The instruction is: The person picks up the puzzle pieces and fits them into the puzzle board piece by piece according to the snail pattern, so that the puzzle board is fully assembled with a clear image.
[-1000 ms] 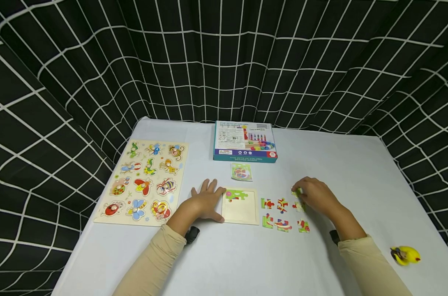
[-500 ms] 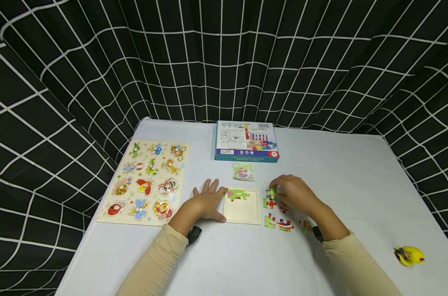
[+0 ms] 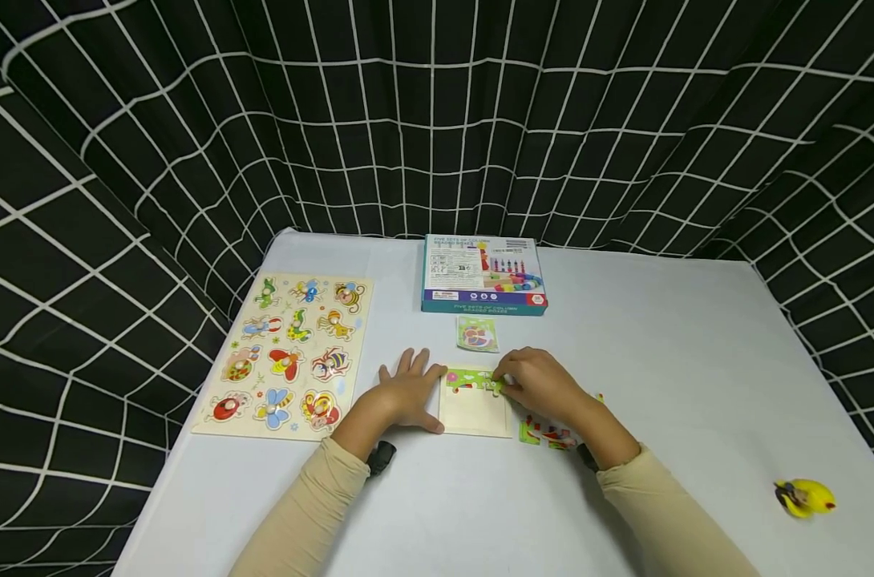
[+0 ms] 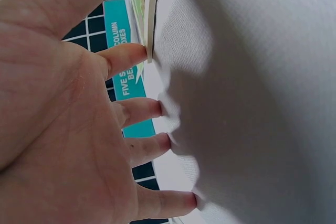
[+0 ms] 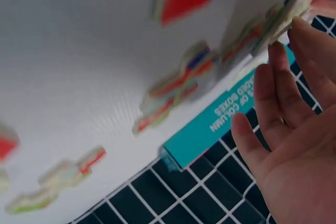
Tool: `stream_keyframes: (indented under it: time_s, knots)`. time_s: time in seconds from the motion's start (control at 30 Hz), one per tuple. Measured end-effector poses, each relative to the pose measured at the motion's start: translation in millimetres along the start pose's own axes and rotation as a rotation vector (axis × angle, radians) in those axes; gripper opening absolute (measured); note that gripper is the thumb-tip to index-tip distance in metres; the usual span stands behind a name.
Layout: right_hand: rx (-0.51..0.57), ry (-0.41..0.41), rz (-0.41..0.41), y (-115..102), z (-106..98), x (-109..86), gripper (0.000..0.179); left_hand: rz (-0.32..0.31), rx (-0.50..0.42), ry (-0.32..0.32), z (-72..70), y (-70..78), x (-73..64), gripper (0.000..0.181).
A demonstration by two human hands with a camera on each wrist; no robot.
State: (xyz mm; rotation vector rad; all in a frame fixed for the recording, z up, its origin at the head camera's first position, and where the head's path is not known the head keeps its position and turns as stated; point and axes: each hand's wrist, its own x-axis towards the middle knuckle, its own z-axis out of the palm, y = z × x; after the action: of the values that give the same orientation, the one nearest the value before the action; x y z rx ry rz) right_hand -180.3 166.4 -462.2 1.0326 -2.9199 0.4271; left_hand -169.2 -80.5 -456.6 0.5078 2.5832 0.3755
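A square wooden puzzle tray (image 3: 475,415) lies on the white table with green puzzle pieces (image 3: 460,380) along its top edge. My left hand (image 3: 402,397) is spread flat at the tray's left side; its index fingertip (image 4: 137,52) meets the tray's edge in the left wrist view. At the tray's top right corner, my right hand (image 3: 541,386) pinches a green puzzle piece (image 3: 494,387) between thumb and fingers. Loose puzzle pieces (image 3: 531,431) lie right of the tray, partly hidden under the right hand and wrist. Several show blurred in the right wrist view.
Behind the tray lies a small picture card (image 3: 477,334), and beyond it a flat teal box (image 3: 483,276). An insect knob-puzzle board (image 3: 285,357) occupies the left of the table. A yellow rubber duck (image 3: 805,498) sits far right. Black gridded curtain (image 3: 437,120) encloses the table.
My right hand has picked a piece from the loose ones and carried it left to the tray's top right corner. The left hand has stayed at the tray's left edge.
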Motion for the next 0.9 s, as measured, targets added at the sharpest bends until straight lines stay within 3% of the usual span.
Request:
stream_keyframes:
  time_s: [0.17, 0.43, 0.9]
  knots:
    - [-0.042, 0.036, -0.02, 0, 6, 0.6, 0.014, 0.001, 0.004, -0.002, 0.4, -0.6, 1.1, 0.095]
    - [-0.146, 0.024, 0.021, -7, 5, 3.6, 0.012, -0.004, 0.008, -0.002, -0.9, -0.5, 1.0, 0.095]
    - [-0.361, 0.042, -0.068, -14, 4, 1.8, 0.011, -0.002, 0.014, -0.008, -1.3, -0.1, 1.9, 0.095]
